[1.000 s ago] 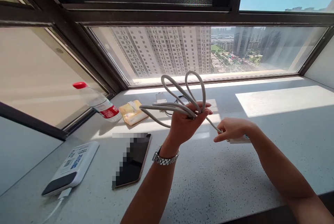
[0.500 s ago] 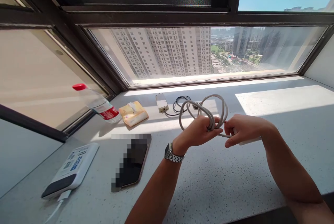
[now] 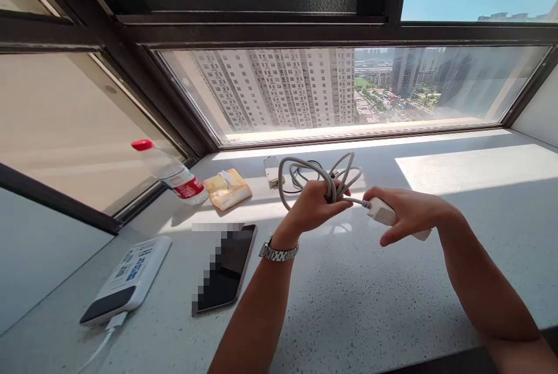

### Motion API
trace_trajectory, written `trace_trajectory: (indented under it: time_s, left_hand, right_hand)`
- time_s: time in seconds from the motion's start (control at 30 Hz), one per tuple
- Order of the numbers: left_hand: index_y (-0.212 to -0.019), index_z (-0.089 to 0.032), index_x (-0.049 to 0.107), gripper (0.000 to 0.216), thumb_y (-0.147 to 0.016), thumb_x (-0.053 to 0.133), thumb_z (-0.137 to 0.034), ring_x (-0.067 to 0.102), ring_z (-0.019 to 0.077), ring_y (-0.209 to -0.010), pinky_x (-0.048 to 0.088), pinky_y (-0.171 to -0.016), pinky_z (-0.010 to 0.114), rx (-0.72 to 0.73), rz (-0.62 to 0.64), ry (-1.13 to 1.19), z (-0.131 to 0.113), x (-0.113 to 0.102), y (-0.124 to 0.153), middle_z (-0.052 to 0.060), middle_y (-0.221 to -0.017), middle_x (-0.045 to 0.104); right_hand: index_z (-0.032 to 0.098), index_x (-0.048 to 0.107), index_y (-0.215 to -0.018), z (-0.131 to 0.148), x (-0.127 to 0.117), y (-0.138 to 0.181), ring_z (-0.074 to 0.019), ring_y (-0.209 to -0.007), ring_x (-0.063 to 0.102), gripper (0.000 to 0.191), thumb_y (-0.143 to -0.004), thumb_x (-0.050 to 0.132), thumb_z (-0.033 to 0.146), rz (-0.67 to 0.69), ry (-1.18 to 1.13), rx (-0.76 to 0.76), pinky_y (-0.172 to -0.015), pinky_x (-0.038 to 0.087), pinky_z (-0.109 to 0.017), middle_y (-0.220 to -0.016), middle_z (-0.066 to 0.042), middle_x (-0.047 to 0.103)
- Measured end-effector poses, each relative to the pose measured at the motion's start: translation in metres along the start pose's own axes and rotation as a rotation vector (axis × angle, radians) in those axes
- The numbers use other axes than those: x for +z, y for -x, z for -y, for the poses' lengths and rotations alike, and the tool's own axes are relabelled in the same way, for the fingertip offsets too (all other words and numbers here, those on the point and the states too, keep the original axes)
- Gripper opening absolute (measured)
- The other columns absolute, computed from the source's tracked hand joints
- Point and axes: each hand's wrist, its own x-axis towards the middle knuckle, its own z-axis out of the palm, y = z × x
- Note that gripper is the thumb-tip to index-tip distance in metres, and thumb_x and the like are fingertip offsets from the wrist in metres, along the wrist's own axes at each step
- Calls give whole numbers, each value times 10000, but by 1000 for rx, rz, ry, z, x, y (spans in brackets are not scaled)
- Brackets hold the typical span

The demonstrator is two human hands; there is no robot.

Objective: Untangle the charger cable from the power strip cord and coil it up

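Note:
My left hand (image 3: 320,205), a metal-band watch on its wrist, is closed around the gathered loops of a thick grey cable (image 3: 300,164). Loops stand out on both sides of the fist. A short stretch of cable runs from it to a white power strip (image 3: 382,211). My right hand (image 3: 407,214) grips that strip from above, hiding most of its top. Behind the loops, on the sill, lie a small white box-shaped adapter (image 3: 272,171) and its thin black cord, partly covered by the cable.
On the left of the speckled white sill (image 3: 349,304) are a red-capped bottle (image 3: 185,182), a yellow tissue pack (image 3: 229,188), a dark phone (image 3: 229,269) and a white power bank (image 3: 131,275) with a white cable plugged in. A window (image 3: 279,89) rises behind.
My left hand has moved left with the cable loops, away from my right hand. More of the power strip and the cable stretch between the hands now shows.

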Motion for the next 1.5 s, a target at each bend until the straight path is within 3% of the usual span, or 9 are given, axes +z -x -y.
trace_trajectory:
  time_s: [0.1,0.23,0.37,0.5,0.67,0.9,1.0,1.23,1.5]
  left_hand:
    - [-734,-146,660,223,-740,704,-365,459,97,-492,382,-485,224,-20,-209,48,6,-8,-1,-35,-527,514]
    - [-689,-142,636,224,-686,733,-345,507,116,-526,415,-499,234,-45,-407,136,7,-17,-1,-10,-542,554]
    - [-724,-146,599,257,-673,761,-338,481,98,-474,412,-478,234,-73,-311,470,2,-15,0,-35,-507,503]
    - [-780,-168,531,326,-660,769,-355,412,69,-414,384,-447,232,-48,-141,830,-3,-1,0,-75,-500,438]
    - [-635,-214,364,407,-627,730,-392,311,63,-329,310,-379,247,-7,185,1055,-4,19,0,-90,-418,309]
    - [-566,-231,255,591,-456,732,-563,220,79,-215,262,-291,264,-83,337,1098,11,25,9,-106,-294,183]
    - [-539,-237,259,648,-366,738,-638,217,92,-193,256,-267,280,-136,396,1055,18,25,12,-102,-267,178]
    - [-540,-230,269,561,-539,712,-574,294,99,-271,356,-334,285,16,273,1057,18,21,3,-91,-326,171]
    - [-787,-166,575,258,-663,686,-363,629,176,-619,519,-607,306,-95,100,884,24,1,-7,13,-619,601]
  right_hand:
    - [221,451,-1353,-6,-1,-5,-208,-843,587,720,-701,717,371,-77,-35,20,-625,414,-258,-1112,-84,630]
    - [173,619,-1075,-26,-3,-19,-207,-801,596,404,-741,667,395,-341,-149,34,-623,429,-277,-964,-76,664]
    - [189,619,-1066,-50,-1,-32,-212,-780,626,553,-642,764,514,-564,-579,-100,-657,494,-328,-932,-58,675]
    - [213,572,-1161,-58,9,-44,-200,-685,626,738,-551,827,542,-617,-994,-213,-630,518,-347,-859,-50,684]
    - [256,604,-1081,-46,26,-64,-258,-959,627,656,-629,681,726,-672,-1237,-293,-744,532,-376,-1037,-74,675]
    - [248,560,-1236,-28,42,-65,-300,-1111,560,976,-569,444,951,-197,-1286,-375,-858,470,-432,-1142,-123,637]
    - [235,568,-1206,-23,45,-62,-299,-1099,562,993,-548,423,965,-141,-1301,-397,-851,467,-430,-1079,-121,648]
    - [238,568,-1126,-12,47,-65,-255,-861,615,718,-689,488,803,-420,-1412,-321,-694,513,-377,-959,-92,666]
    - [201,616,-955,-5,40,-58,-128,-541,454,457,-761,604,614,-653,-1422,-353,-570,474,-312,-666,0,555]
